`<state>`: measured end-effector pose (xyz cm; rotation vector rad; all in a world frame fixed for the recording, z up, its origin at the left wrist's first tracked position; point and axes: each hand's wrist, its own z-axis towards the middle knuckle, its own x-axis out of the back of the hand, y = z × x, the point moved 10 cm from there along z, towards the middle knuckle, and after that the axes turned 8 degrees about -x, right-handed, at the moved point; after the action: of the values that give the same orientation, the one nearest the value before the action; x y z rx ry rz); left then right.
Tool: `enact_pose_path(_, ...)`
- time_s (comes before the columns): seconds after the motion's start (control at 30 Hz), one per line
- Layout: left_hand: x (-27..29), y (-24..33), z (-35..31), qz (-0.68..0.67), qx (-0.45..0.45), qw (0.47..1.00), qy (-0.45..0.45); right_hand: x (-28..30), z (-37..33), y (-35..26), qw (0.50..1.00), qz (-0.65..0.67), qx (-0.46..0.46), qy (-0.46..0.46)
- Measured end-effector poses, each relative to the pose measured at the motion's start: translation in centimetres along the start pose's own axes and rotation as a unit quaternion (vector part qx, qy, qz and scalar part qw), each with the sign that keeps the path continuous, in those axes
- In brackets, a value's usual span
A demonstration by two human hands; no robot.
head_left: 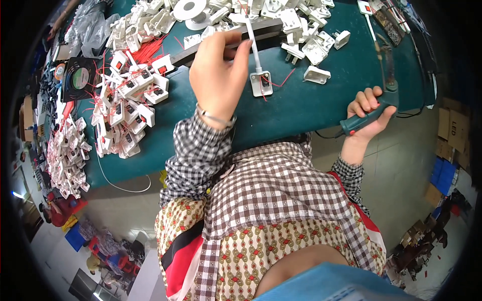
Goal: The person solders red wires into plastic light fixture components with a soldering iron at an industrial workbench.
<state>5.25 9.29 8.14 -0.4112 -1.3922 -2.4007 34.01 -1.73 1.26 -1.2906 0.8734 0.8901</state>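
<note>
The right hand (pixel 369 111) sits nearest, at the worktop's (pixel 301 108) near edge, fingers wrapped fully round the teal handle of a soldering iron (pixel 384 95). Its dark shaft points away over the worktop, clear of all parts.

Risk 1: the iron hangs partly off the edge above the lap. A slackened grip could let it tip toward the checked sleeve or clothing.

Further in, the left hand (pixel 219 75) has its fingers pinched narrow round a white cable (pixel 255 47). The cable runs down to a white plug part (pixel 261 83) lying flat on the green surface just beside the hand, with thin red wires (pixel 281 81) trailing from it.

Risk 2: a pull on the cable could drag the part sideways, since nothing pins it down.

Beyond and to the left lie heaps of white plug parts (pixel 125 100) tangled with red leads.

Risk 3: a swept wire could snag neighbouring pieces. A trailing iron cord could also catch on the edge.
</note>
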Motion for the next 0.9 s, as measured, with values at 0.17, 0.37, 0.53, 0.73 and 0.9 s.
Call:
enact_pose_path(0.17, -1.3, 0.5, 5.5, 0.107, 0.074, 0.991, 0.024, 1.4, 1.3, 0.3, 1.0, -0.001, -0.016, 0.021)
enact_pose_path(0.37, -2.5, 1.7, 6.6, 0.165, -0.051, 0.985, 0.017, 1.6, 1.2, 0.2, 0.999, -0.018, -0.005, 0.028)
enact_pose_path(0.53, -3.0, 0.1, 6.8, 0.209, -0.035, 0.977, 0.03, 1.1, 1.0, 0.8, 0.999, -0.031, -0.007, 0.036)
enact_pose_path(0.73, -3.8, -1.7, 6.8, 0.253, -0.016, 0.965, -0.058, -2.6, 0.8, 5.2, 0.998, -0.041, -0.025, 0.039)
enact_pose_path(0.9, -4.1, -2.5, 6.8, 0.221, -0.015, 0.975, -0.033, -4.2, 1.0, 10.2, 0.998, 0.045, -0.053, 0.013)
